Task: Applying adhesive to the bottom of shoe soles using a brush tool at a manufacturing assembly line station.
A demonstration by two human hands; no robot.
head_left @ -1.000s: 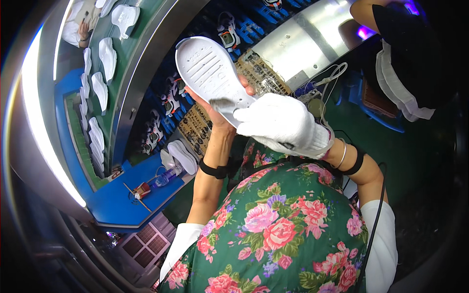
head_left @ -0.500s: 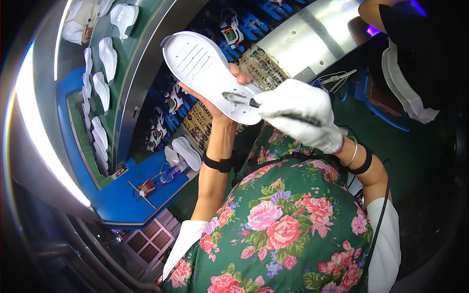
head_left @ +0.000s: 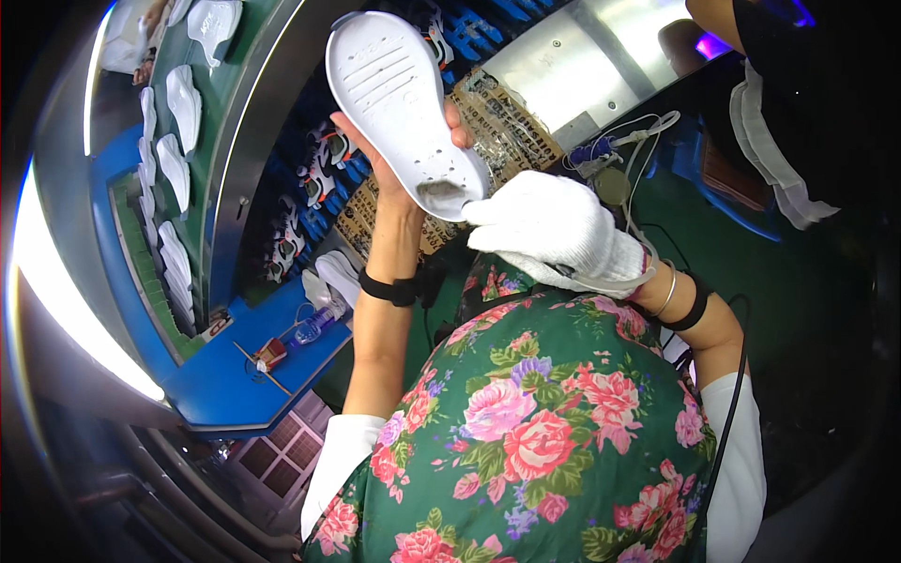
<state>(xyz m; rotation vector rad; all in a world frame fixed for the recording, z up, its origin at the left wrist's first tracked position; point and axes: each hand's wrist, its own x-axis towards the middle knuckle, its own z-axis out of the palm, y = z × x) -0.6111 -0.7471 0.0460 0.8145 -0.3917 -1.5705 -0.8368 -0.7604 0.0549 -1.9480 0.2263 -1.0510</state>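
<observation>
My bare left hand [head_left: 389,167] grips a white shoe sole [head_left: 389,84], holding it tilted up with the fingers wrapped round its edges. Slots and small holes mark its inner face. Against the lower, narrower end is my right hand [head_left: 554,225] in a white knitted glove, its fingers closed. A small brush [head_left: 441,190] shows as greyish bristles spread on that end of the sole. The glove hides most of its handle.
White soles [head_left: 174,169] line a green conveyor at left. A blue table [head_left: 225,380] bears a bottle [head_left: 310,328], a small reddish box [head_left: 271,354] and more soles. Behind are cardboard [head_left: 507,127] and racked shoe uppers [head_left: 314,178]. Another person's arm [head_left: 715,17] shows at upper right.
The sole has moved up and turned more upright in my left hand. My right hand has shifted slightly left and down, bringing the brush to the sole's end; its dark handle now hardly shows.
</observation>
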